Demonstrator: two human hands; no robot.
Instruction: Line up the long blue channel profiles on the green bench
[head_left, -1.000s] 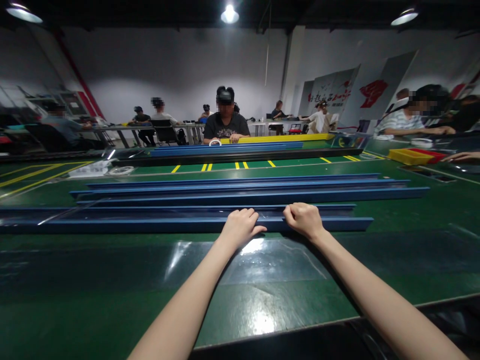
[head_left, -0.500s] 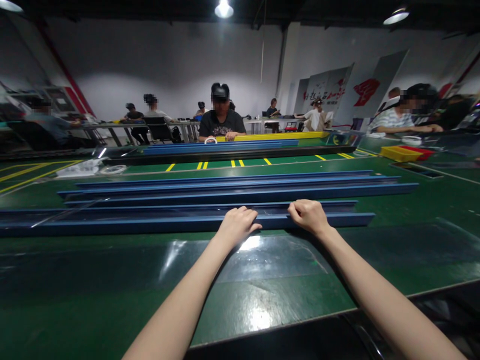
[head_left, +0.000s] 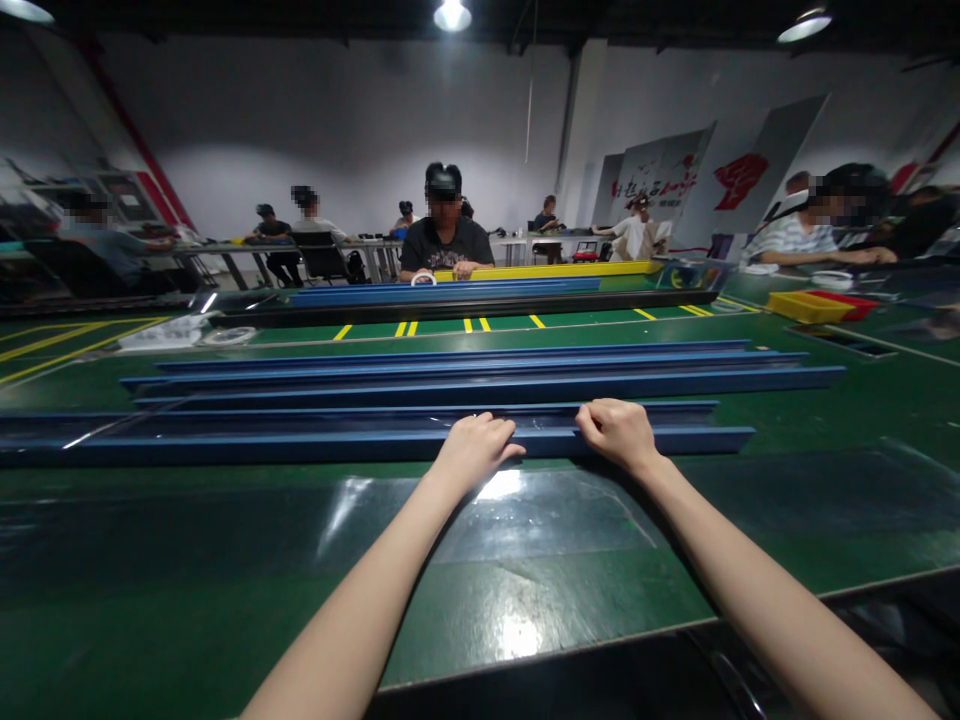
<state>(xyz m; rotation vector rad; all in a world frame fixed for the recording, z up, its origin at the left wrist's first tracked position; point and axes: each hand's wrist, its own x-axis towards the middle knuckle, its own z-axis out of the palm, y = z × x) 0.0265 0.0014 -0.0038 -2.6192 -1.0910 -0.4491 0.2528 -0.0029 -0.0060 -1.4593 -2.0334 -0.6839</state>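
Observation:
A long blue channel strip (head_left: 360,445) lies across the green table in front of me, with clear film inside its left part. My left hand (head_left: 481,445) rests on its near edge, fingers curled over the wall and thumb pointing right. To the right, my right hand (head_left: 616,430) is closed at the same strip near its right end; whatever its fingers pinch is too small to make out. Nearer to me a wide sheet of clear film (head_left: 555,515) lies flat under my forearms.
More blue channels (head_left: 525,384) lie just beyond. Further back are a black strip (head_left: 465,309), a yellow strip (head_left: 577,270), a roll of tape (head_left: 229,337) and a yellow tray (head_left: 806,308). A person (head_left: 446,235) sits opposite.
The view has shifted very slightly, so the background sits a little further right. Both hands hold the same position at the blue strip.

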